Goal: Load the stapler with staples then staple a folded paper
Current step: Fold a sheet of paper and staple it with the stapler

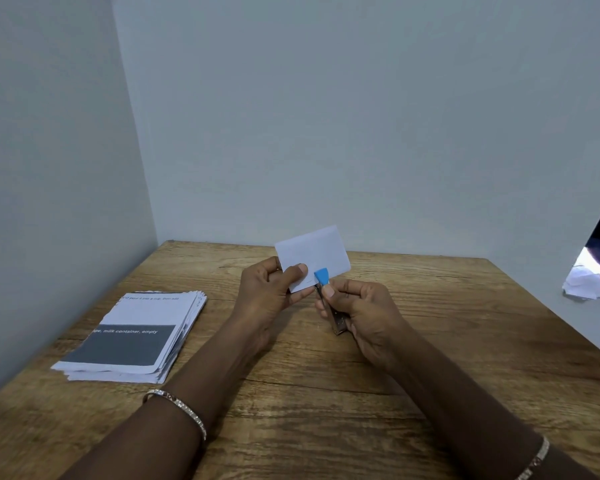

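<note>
Two hands up | left hand (pixel 269 289) pinches folded paper (pixel 314 256) | right hand (pixel 364 317) grips stapler (pixel 326 296) at its edge

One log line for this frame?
left hand: holds folded paper | right hand: stapler at paper's lower edge | paper stack: table, left

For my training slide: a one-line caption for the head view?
Left hand holds folded paper; right hand clamps stapler on its edge.
</note>
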`<act>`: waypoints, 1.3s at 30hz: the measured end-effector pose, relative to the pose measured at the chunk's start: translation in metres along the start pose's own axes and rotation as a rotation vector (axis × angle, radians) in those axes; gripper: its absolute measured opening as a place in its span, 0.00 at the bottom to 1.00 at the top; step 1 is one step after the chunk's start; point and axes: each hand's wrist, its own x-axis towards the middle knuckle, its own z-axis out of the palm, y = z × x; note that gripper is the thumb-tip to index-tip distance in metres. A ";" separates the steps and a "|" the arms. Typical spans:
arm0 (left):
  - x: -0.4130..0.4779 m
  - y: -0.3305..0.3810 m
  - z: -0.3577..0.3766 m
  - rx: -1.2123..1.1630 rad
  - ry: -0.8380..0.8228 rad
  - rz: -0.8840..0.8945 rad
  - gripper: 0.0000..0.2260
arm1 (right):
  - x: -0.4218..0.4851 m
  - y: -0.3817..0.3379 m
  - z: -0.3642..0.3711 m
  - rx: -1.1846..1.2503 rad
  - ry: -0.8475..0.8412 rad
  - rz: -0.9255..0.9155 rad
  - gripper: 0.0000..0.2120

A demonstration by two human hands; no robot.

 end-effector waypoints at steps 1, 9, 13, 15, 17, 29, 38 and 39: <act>0.000 0.000 -0.001 -0.001 0.008 -0.001 0.05 | 0.000 -0.001 0.000 0.001 -0.021 0.004 0.12; 0.001 0.003 -0.002 -0.013 0.066 -0.018 0.04 | -0.001 -0.002 0.003 0.039 -0.059 0.032 0.13; 0.001 0.002 -0.001 0.001 0.065 -0.008 0.05 | -0.001 0.001 0.002 0.018 -0.045 0.018 0.14; 0.000 0.001 0.000 0.000 0.066 -0.004 0.05 | 0.000 0.002 0.001 -0.005 -0.026 0.007 0.13; -0.002 0.000 0.001 0.003 0.056 0.007 0.05 | 0.001 0.003 0.001 -0.024 -0.003 -0.001 0.13; -0.004 -0.002 0.005 -0.007 0.067 0.000 0.06 | 0.006 0.004 0.002 0.002 0.070 -0.021 0.10; -0.002 0.000 0.002 0.002 0.110 0.016 0.06 | 0.002 -0.002 -0.001 0.025 -0.085 0.041 0.15; -0.002 0.000 0.002 0.018 0.115 0.021 0.06 | 0.002 -0.002 0.000 0.021 -0.088 0.044 0.15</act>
